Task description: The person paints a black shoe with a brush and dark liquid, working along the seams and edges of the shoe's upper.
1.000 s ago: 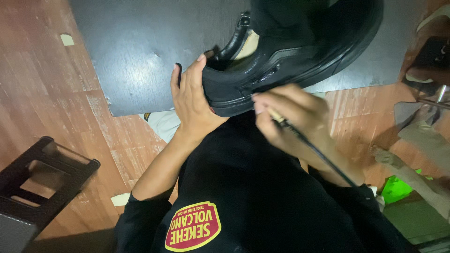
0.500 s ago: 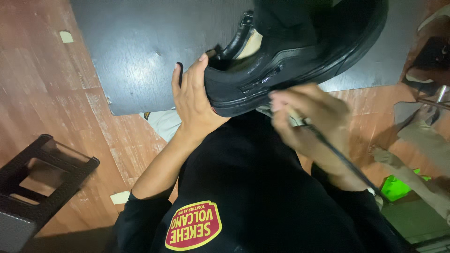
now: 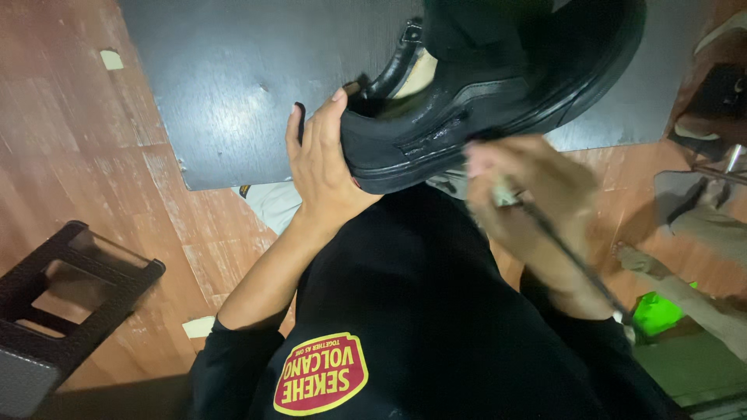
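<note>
Black shoe (image 3: 498, 101) sits on the lap at the dark bench's (image 3: 233, 101) near edge, its heel clasped by the left hand (image 3: 323, 167). Right hand (image 3: 537, 202), blurred, pinches a thin tool (image 3: 576, 260) by the sole; brace the heel firmly, use short controlled strokes.

A reddish-brown wooden floor (image 3: 85, 163) fills the left of the frame and shows again at right. On it, across the top, lies a dark flat board (image 3: 249, 93). Small pale scraps (image 3: 111, 59) sit at upper left and lower centre-left. A black stool-like frame (image 3: 62, 288) stands at lower left, and a bright green object (image 3: 660, 311) lies at lower right.
</note>
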